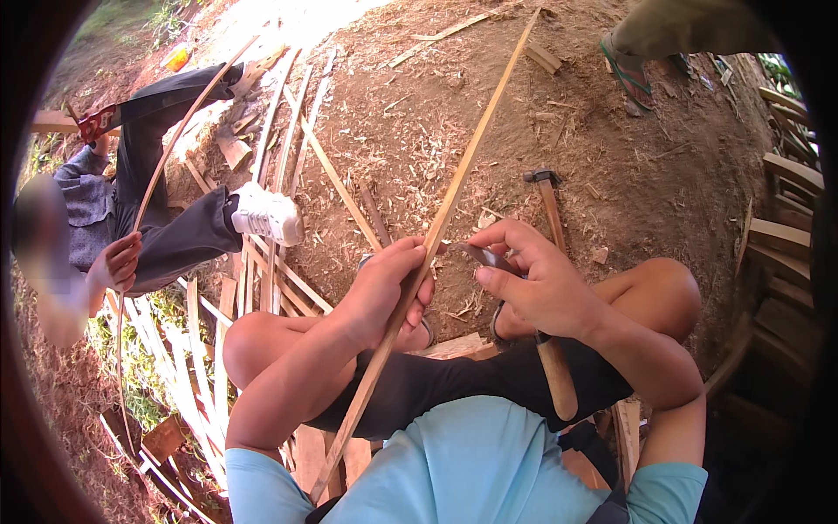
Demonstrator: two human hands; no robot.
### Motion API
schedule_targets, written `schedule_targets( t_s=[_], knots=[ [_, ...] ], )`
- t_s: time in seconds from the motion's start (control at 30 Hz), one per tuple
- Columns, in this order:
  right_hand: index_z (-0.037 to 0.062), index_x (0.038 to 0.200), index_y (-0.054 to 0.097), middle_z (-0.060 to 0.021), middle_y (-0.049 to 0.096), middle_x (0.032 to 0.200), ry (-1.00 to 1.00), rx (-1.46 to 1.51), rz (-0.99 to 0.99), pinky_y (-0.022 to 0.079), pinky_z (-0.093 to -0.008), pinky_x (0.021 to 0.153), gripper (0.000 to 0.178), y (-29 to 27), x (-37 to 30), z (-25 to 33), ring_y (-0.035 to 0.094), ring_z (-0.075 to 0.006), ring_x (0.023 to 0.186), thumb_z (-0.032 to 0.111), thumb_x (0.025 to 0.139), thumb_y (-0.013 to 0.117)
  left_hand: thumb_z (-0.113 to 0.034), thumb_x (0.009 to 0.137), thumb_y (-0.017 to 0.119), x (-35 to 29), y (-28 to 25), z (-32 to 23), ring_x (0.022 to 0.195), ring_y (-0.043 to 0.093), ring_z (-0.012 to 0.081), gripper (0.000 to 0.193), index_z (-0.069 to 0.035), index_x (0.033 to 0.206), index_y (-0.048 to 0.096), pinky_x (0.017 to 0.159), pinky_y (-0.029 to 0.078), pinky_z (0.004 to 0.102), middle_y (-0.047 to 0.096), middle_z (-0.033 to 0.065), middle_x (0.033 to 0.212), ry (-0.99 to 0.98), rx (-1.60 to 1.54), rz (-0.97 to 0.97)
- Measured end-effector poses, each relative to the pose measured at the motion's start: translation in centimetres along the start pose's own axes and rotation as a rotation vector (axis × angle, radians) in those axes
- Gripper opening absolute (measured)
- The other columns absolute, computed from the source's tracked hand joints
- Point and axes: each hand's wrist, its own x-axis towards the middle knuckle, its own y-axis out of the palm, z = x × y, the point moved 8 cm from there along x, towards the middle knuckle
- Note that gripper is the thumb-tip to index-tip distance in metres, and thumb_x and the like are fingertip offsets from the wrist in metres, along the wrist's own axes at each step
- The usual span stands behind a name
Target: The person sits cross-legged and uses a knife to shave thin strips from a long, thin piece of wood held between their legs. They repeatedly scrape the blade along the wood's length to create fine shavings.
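A long, narrow wooden strip [476, 144] slants from beside my left hip up across my lap to the far ground. My left hand [384, 284] is closed around its middle, just above my knees. Pinched between the thumb and fingers of my right hand [546, 284] is a metal knife blade [489, 257], its tip close to the strip's right edge. Whether tip and strip touch, I cannot tell. A rounded wooden handle [557, 380] shows below my right wrist, over my dark shorts; my hand hides whether it joins the blade.
A hammer [547, 196] lies on the dirt beyond my right hand. Several wooden strips [279, 148] are spread to the left. A seated person [131, 201] there holds a thin curved rod [170, 144]. Another person's sandalled foot [630, 79] is far right, near stacked wood [786, 236].
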Motion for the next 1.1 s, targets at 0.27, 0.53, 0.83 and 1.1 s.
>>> schedule_targets(
  t_s=[0.27,0.53,0.83,1.1],
  knots=[
    [0.0040,0.106,0.058,-0.0092,0.050,0.097,0.016,-0.089,-0.112,0.047,-0.0285,0.072,0.023,0.4,0.5,-1.5,0.055,-0.0172,0.087,0.011,0.085,0.060,-0.019,0.094,0.034,0.2,0.2,0.9,0.035,0.041,0.0108,0.032,0.001,0.113,0.048,0.031,0.032,0.0218,0.052,0.0067,0.065,-0.026,-0.076,-0.065],
    [0.0051,0.103,0.061,-0.0120,0.055,0.090,-0.178,-0.352,-0.216,0.048,-0.0335,0.066,0.021,0.8,0.4,1.4,0.060,-0.0261,0.076,0.010,0.083,0.061,-0.019,0.094,0.040,-0.3,-0.2,1.2,0.041,0.046,0.0105,0.027,-0.001,0.112,0.048,0.034,0.035,0.0212,0.055,0.0063,0.070,0.012,-0.071,-0.120],
    [0.0027,0.103,0.057,-0.0106,0.055,0.089,0.147,0.074,-0.160,0.047,-0.0311,0.065,0.017,1.1,0.8,-2.2,0.058,-0.0174,0.075,0.007,0.086,0.054,-0.014,0.090,0.043,-0.9,0.2,1.4,0.049,0.053,0.0114,0.029,-0.002,0.116,0.047,0.041,0.043,0.0219,0.057,0.0055,0.075,0.036,-0.037,-0.097],
    [0.0022,0.099,0.050,-0.0015,0.052,0.075,0.343,0.161,0.153,0.039,-0.0206,0.047,0.015,3.8,-0.2,-2.4,0.048,-0.0050,0.057,0.016,0.095,0.046,-0.021,0.084,0.039,-1.4,-0.1,1.6,0.056,0.054,0.0131,0.046,-0.002,0.126,0.040,0.045,0.045,0.0260,0.056,0.0082,0.085,0.022,-0.009,-0.079]
  ],
)
